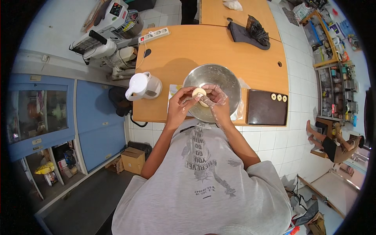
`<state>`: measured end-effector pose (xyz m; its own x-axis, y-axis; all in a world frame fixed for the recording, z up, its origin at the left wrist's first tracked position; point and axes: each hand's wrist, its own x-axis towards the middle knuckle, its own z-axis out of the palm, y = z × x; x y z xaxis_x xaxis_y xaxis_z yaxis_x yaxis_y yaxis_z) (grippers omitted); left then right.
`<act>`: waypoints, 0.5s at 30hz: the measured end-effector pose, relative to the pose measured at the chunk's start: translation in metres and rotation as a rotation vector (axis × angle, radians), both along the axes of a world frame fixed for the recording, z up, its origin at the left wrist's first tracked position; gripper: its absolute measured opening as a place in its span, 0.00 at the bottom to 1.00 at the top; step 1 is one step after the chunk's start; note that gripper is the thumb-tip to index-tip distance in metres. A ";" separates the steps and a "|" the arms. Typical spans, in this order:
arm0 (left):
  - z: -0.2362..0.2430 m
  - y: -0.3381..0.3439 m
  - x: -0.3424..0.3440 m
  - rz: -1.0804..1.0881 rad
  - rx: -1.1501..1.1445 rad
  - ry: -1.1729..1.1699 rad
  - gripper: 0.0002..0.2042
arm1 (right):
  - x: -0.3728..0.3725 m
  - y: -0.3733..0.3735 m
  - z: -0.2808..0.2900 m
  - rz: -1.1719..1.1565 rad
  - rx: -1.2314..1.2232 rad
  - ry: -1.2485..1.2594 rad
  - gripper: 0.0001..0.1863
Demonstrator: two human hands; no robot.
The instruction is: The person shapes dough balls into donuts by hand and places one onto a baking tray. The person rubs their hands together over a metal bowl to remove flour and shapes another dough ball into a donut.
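A small pale round of dough (199,91) is held between the fingers of both hands, above the steel mixing bowl (232,80). My left hand (180,103) pinches it from the left, thumb and fingertips at its edge. From the right, my right hand (220,105) grips it with the thumb across its lower part; flour or dough bits coat these fingers. More pale dough shows in the bowl just below the thumbs, partly hidden by them. Right of the bowl lies a dark baking tray (266,111), with three dough rings (279,97) in a row near its far right corner.
A white lidded jug (143,85) stands left of the bowl. Along the wooden table (176,47) lie a power strip (154,35) and a dark cloth with a black plastic bag (257,31). A mixer (113,21) stands beyond the table's left edge. Another person (340,148) sits far right.
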<state>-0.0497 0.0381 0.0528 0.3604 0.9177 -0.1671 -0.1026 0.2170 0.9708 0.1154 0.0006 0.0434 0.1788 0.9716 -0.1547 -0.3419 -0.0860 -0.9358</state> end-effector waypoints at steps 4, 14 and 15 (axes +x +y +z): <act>-0.006 0.001 -0.001 0.010 0.020 0.016 0.17 | 0.000 -0.001 -0.001 -0.031 -0.031 -0.045 0.18; -0.008 0.003 0.005 0.037 0.074 0.050 0.14 | 0.002 -0.001 -0.003 -0.012 -0.042 -0.046 0.18; -0.008 0.002 0.005 0.039 0.074 0.049 0.14 | 0.002 -0.002 -0.004 -0.010 -0.043 -0.047 0.18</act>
<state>-0.0451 0.0402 0.0445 0.3173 0.9413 -0.1152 -0.0618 0.1418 0.9880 0.1175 -0.0009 0.0395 0.1969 0.9624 -0.1873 -0.2983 -0.1232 -0.9465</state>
